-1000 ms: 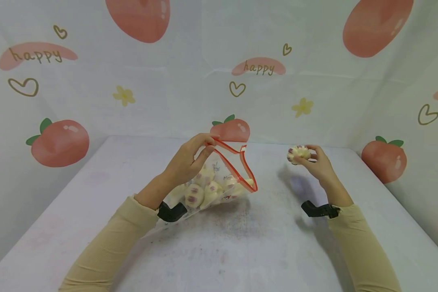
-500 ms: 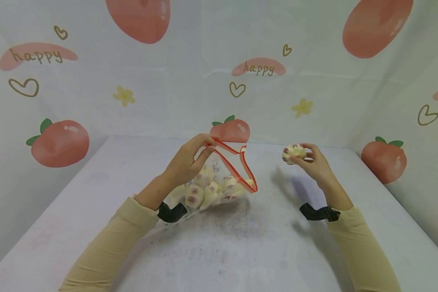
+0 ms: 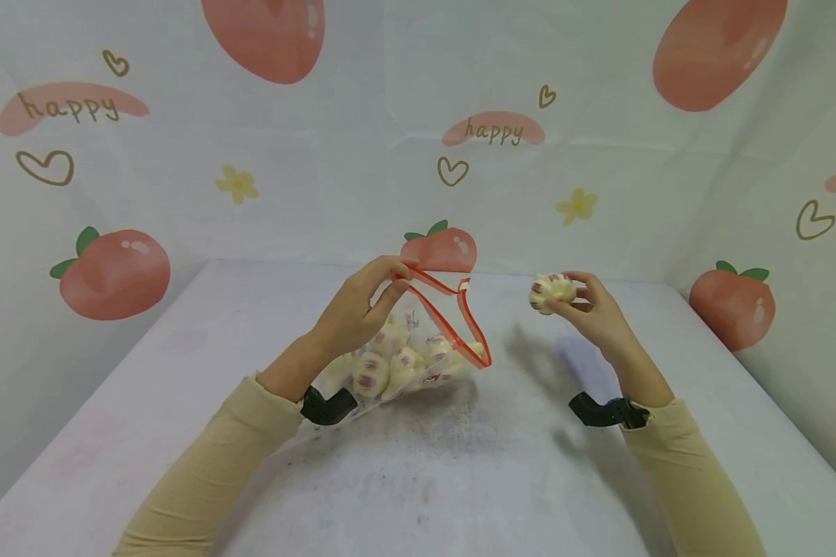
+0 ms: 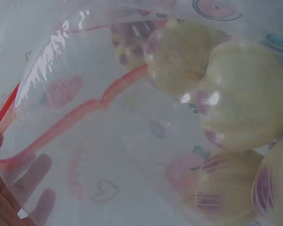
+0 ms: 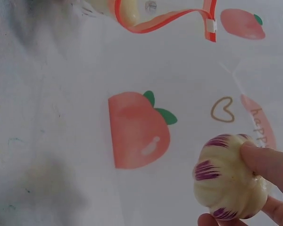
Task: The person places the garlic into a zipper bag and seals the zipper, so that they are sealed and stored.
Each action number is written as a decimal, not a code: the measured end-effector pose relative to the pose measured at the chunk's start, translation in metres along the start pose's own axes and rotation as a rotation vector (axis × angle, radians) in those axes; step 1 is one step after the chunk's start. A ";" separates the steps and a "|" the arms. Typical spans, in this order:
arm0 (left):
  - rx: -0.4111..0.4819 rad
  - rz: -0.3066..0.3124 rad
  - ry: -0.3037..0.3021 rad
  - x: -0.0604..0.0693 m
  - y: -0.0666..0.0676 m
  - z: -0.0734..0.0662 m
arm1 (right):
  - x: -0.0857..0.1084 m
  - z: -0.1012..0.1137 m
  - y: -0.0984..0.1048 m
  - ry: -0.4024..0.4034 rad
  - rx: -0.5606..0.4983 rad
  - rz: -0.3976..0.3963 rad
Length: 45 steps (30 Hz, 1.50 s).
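My left hand (image 3: 362,305) pinches the upper rim of a clear zip bag (image 3: 418,317) with a red-orange edge, and the bag's mouth gapes toward the right. Inside it lie several garlic bulbs (image 3: 371,374), cream with purple streaks; the left wrist view shows garlic bulbs (image 4: 247,94) close up through the plastic. Off to the right, my right hand (image 3: 602,313) grips another garlic bulb (image 3: 552,293) between thumb and fingers, above the table and apart from the bag. That same garlic bulb (image 5: 228,179) fills the lower right of the right wrist view.
The white table (image 3: 418,480) has small dark specks near its middle. A white cloth backdrop (image 3: 348,209) printed with red fruit, hearts and the word "happy" rises behind it. Black straps (image 3: 329,405) sit on both wrists.
My right hand has moved a little to the left with the garlic bulb, nearer the bag's mouth. The left hand and the bag have stayed in place.
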<state>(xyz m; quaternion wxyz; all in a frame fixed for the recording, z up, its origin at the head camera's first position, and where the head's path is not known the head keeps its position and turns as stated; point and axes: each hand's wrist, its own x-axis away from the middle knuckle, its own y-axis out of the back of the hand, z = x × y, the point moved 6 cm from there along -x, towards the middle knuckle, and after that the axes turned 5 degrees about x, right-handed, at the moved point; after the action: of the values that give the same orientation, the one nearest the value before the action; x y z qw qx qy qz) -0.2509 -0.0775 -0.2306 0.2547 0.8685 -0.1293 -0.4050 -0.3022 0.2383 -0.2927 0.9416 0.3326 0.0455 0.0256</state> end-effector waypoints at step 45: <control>-0.009 -0.011 -0.022 0.000 0.000 -0.002 | 0.016 0.042 -0.015 0.189 -0.020 0.030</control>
<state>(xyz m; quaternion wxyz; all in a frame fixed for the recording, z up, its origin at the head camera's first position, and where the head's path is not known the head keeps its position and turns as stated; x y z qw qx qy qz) -0.2492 -0.0767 -0.2294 0.2549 0.8635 -0.1258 -0.4166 -0.2819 0.2016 -0.2709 0.9359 0.3198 0.1290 0.0716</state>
